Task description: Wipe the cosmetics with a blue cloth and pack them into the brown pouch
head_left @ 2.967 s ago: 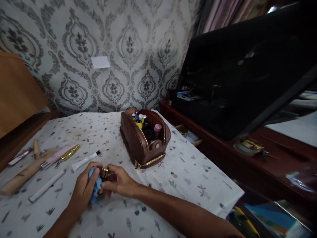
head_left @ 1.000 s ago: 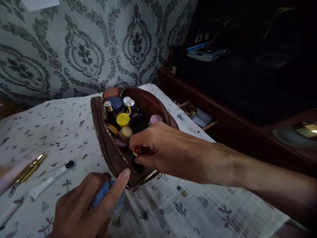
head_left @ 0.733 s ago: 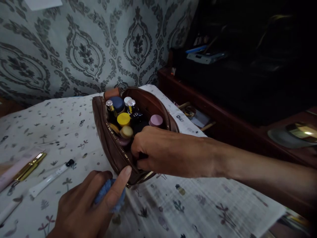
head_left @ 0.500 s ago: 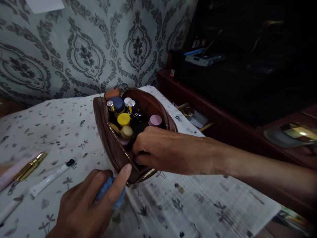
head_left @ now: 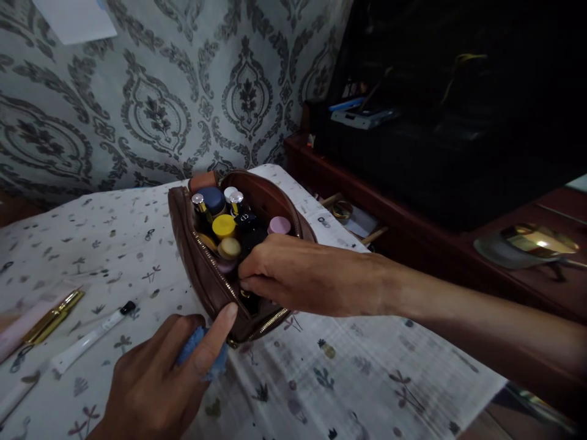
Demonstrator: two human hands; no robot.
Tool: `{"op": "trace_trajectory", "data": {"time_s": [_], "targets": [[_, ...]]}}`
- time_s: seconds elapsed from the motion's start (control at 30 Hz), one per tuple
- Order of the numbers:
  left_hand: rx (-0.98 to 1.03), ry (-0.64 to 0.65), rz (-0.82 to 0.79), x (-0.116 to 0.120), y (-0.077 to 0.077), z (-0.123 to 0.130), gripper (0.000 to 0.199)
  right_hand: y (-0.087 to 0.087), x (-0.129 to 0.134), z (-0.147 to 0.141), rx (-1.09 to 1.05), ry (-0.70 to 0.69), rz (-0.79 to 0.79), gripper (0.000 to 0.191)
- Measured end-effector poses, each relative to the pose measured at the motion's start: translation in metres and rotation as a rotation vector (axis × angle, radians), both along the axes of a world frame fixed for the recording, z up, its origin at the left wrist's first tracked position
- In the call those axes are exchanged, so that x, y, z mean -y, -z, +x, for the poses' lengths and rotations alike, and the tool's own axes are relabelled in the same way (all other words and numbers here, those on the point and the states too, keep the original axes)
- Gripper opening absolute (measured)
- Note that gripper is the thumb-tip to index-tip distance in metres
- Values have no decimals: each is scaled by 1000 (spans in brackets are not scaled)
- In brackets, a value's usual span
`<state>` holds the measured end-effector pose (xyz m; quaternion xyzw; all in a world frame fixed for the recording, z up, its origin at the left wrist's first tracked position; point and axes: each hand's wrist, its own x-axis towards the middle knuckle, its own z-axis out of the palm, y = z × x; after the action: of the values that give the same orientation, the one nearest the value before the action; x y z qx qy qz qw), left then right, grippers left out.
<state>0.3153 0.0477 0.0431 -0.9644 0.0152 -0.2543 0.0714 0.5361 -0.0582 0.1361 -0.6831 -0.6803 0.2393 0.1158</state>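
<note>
A brown zippered pouch (head_left: 202, 281) lies unzipped on the printed cloth, full of small cosmetics. Among them I see a yellow-capped jar (head_left: 224, 227), a blue lid (head_left: 211, 200), a pink lid (head_left: 279, 225), a beige cap (head_left: 229, 248) and silver-topped bottles (head_left: 236, 201). My right hand (head_left: 279, 269) reaches into the near end of the pouch, its fingers curled down; what they grip, if anything, is hidden. My left hand (head_left: 160, 366) is closed around a crumpled blue cloth (head_left: 206, 354), its index finger stretched toward the pouch's front edge.
At the left lie a white tube with a black cap (head_left: 94, 336), a gold tube (head_left: 55, 318) and a pink item (head_left: 22, 330). Behind is a patterned curtain (head_left: 156, 116). Sunglasses (head_left: 539, 238) rest on the dark red furniture (head_left: 422, 232) at right.
The view has shifted slightly, so the pouch appears a little lower and further left. My right hand has stayed inside the pouch with only a small movement; my left hand keeps the blue cloth.
</note>
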Motion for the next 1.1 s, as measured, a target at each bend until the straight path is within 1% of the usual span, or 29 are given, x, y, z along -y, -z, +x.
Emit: {"op": "trace_trajectory", "data": {"time_s": [0.13, 0.23, 0.43, 0.53, 0.67, 0.73, 0.8, 0.93, 1.0, 1.1], "targets": [[-4, -12, 1, 0, 0, 0, 65, -1, -2, 3, -106, -64, -73, 29], [-18, -14, -5, 0, 0, -1, 67, -1, -3, 4, -127, -64, -114, 33], [-24, -7, 8, -1, -1, -1, 71, 4, -2, 4, -124, -85, -69, 32], [-26, -6, 4, -2, -1, -1, 72, 4, -3, 3, -81, -109, -64, 28], [-32, 1, 9, -2, 0, 0, 72, -2, -9, 1, 66, -114, -85, 7], [-32, -4, 28, -2, 0, 0, 73, -4, -16, -1, 132, -116, -113, 3], [-31, -9, 44, -2, -1, -1, 75, -6, -22, -4, 179, -111, -121, 4], [-42, -10, 52, -2, -1, -2, 75, -5, -32, -10, 222, -95, -122, 17], [-48, -18, 49, -3, -1, -3, 77, -5, -33, -11, 225, -95, -144, 19], [-55, -28, 48, -2, -2, -2, 78, -7, -30, -11, 246, -131, -131, 17]]}}
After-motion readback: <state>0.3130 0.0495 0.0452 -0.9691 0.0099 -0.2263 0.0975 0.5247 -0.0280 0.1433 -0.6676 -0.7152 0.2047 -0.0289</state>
